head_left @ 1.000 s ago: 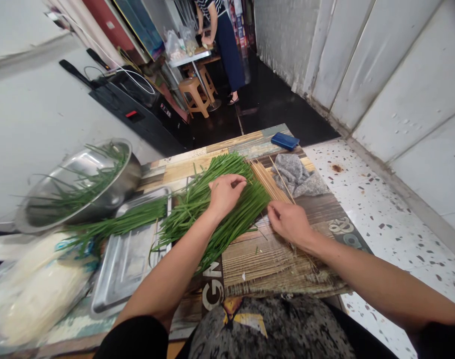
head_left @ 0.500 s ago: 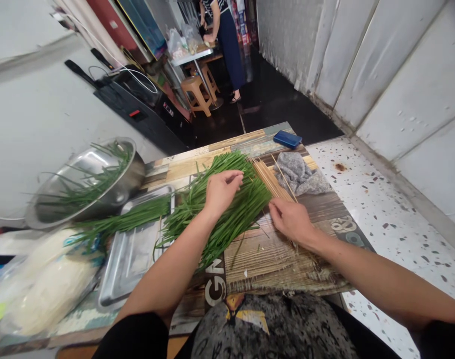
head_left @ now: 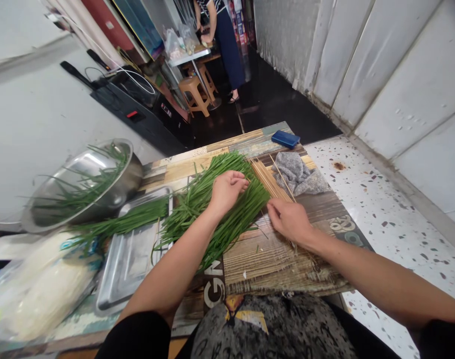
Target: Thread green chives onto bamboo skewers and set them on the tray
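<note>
A broad pile of green garlic chives (head_left: 212, 219) lies on the wood-patterned table. Over its upper right part is my left hand (head_left: 229, 190), its fingers curled into a pinch; whatever they hold is too small or hidden to name. My right hand (head_left: 289, 217) is closed at the right edge of the pile, thumb and forefinger together by the chive ends. Thin wooden skewers (head_left: 269, 178) lie in a bundle beside the chives, running down under my right hand. One loose skewer (head_left: 282, 175) rests at an angle across a grey cloth's edge.
A crumpled grey cloth (head_left: 300, 174) and a blue box (head_left: 286, 139) lie at the far right. To the left are a metal tray (head_left: 117, 284) with more chives, a steel bowl (head_left: 132, 174) and bagged white food (head_left: 51, 294). A person (head_left: 227, 45) stands at a table behind.
My left hand has shifted slightly right across the chives, still pinched. My right hand stays almost in place, and the whole view has drifted a little.
</note>
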`<action>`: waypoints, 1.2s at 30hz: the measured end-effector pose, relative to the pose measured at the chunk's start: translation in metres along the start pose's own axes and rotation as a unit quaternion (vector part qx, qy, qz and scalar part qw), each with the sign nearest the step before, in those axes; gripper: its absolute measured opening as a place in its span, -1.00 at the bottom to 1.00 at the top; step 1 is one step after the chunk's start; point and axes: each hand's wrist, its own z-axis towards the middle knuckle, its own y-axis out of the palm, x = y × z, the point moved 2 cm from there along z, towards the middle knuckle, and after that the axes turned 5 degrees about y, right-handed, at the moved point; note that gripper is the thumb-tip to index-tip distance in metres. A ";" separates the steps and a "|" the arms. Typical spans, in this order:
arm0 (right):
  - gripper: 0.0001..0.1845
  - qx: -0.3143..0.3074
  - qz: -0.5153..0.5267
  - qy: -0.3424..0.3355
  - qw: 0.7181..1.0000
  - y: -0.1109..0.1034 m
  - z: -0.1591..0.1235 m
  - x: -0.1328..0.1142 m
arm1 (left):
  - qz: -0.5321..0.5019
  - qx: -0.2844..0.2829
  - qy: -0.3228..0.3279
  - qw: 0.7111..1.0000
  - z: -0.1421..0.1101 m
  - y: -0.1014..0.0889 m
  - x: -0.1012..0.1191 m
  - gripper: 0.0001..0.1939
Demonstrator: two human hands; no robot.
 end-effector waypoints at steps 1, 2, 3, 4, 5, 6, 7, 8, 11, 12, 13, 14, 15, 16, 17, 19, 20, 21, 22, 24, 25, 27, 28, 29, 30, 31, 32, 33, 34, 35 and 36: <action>-0.68 -0.001 0.002 0.000 1.000 0.000 0.000 0.000 | -0.006 0.002 -0.002 1.000 0.000 0.000 0.000 -0.90; -0.68 -0.002 0.003 0.001 1.000 0.000 0.000 0.000 | -0.011 0.003 -0.003 1.000 0.000 0.000 0.001 -0.91; -0.69 -0.003 0.004 0.002 1.000 0.000 0.000 -0.001 | -0.015 0.004 -0.004 1.000 0.000 0.000 0.001 -0.92; -0.69 -0.003 0.003 0.003 1.000 0.000 0.000 -0.001 | -0.019 0.007 -0.005 1.000 0.000 0.001 0.001 -0.93; -0.69 -0.003 0.002 0.004 1.000 0.000 0.000 0.000 | -0.022 0.010 -0.006 1.000 0.000 0.001 0.001 -0.93; -0.69 -0.002 0.001 0.004 1.000 0.000 0.000 0.000 | -0.025 0.012 -0.006 1.000 0.000 0.001 0.001 -0.94; -0.69 -0.001 -0.001 0.004 1.000 0.000 0.000 0.000 | -0.027 0.013 -0.005 1.000 0.001 0.001 0.001 -0.94; -0.69 0.000 -0.002 0.003 1.000 0.000 0.000 0.000 | -0.028 0.013 -0.003 1.000 0.001 0.002 0.001 -0.94; -0.69 0.000 -0.005 -0.001 1.000 0.000 0.000 0.000 | -0.023 0.015 0.002 1.000 0.001 0.003 0.000 -0.95; -0.68 -0.002 -0.006 0.000 1.000 0.000 0.000 0.000 | -0.021 0.016 0.003 1.000 0.001 0.003 0.000 -0.94; -0.68 -0.004 -0.007 0.001 1.000 0.000 -0.001 0.000 | -0.020 0.016 0.005 1.000 0.001 0.004 0.000 -0.94; -0.68 -0.005 -0.008 0.002 1.000 0.000 -0.001 0.000 | -0.019 0.017 0.007 1.000 0.001 0.004 -0.001 -0.94; -0.68 -0.005 -0.009 0.004 1.000 0.000 -0.001 0.000 | -0.018 0.018 0.010 1.000 0.001 0.004 -0.001 -0.93; -0.68 -0.002 -0.010 0.005 1.000 0.000 -0.001 0.000 | -0.016 0.018 0.013 1.000 0.001 0.004 -0.001 -0.93; -0.68 0.000 -0.011 0.005 1.000 0.000 -0.001 0.000 | -0.015 0.019 0.016 1.000 0.001 0.003 -0.001 -0.93; -0.68 0.003 -0.013 0.003 1.000 0.000 -0.001 0.000 | -0.011 0.019 0.022 1.000 0.001 0.003 -0.001 -0.93; -0.68 0.003 -0.014 0.002 1.000 0.000 -0.001 0.000 | -0.009 0.020 0.024 0.999 0.001 0.003 -0.001 -0.93; -0.68 0.001 -0.015 0.001 1.000 0.000 -0.001 0.000 | -0.006 0.019 0.027 0.999 0.001 0.003 -0.001 -0.93; -0.68 -0.001 -0.016 0.001 1.000 0.000 -0.001 -0.001 | -0.001 0.018 0.030 0.999 0.001 0.003 -0.001 -0.93; -0.68 -0.009 -0.016 0.002 1.000 0.000 -0.002 -0.001 | 0.020 0.017 0.039 0.999 0.000 0.004 -0.003 -0.92; -0.68 -0.013 -0.015 0.002 1.000 0.000 -0.002 -0.001 | 0.036 0.018 0.049 0.998 -0.002 0.004 -0.003 -0.91; -0.68 -0.022 -0.012 0.004 1.000 0.000 -0.002 -0.001 | 0.077 0.020 0.075 0.994 -0.005 0.004 -0.003 -0.89; -0.68 -0.026 -0.012 0.006 1.000 0.000 -0.003 -0.001 | 0.097 0.016 0.088 0.991 -0.007 0.004 -0.002 -0.88; -0.68 -0.030 -0.012 0.010 0.999 0.000 -0.003 -0.001 | 0.117 0.003 0.099 0.988 -0.009 0.002 0.000 -0.87; -0.68 -0.033 -0.014 0.015 0.999 0.000 -0.002 -0.001 | 0.138 -0.025 0.104 0.985 -0.011 0.000 0.003 -0.86; -0.68 -0.036 -0.016 0.019 0.999 0.001 -0.002 -0.001 | 0.160 -0.060 0.107 0.979 -0.012 -0.003 0.007 -0.84; -0.68 -0.037 -0.019 0.023 0.999 0.001 -0.002 0.000 | 0.187 -0.088 0.110 0.972 -0.012 -0.008 0.011 -0.83; -0.69 -0.038 -0.022 0.027 0.999 0.001 -0.002 0.000 | 0.219 -0.106 0.115 0.963 -0.012 -0.015 0.015 -0.81; -0.69 -0.039 -0.026 0.030 0.998 0.001 -0.001 0.000 | 0.256 -0.089 0.127 0.954 -0.010 -0.023 0.020 -0.80; -0.70 -0.039 -0.029 0.033 0.998 0.001 -0.001 0.000 | 0.297 -0.040 0.140 0.944 -0.008 -0.032 0.025 -0.79; -0.71 -0.039 -0.033 0.035 0.998 0.001 0.000 0.000 | 0.330 0.002 0.156 0.931 -0.005 -0.040 0.030 -0.77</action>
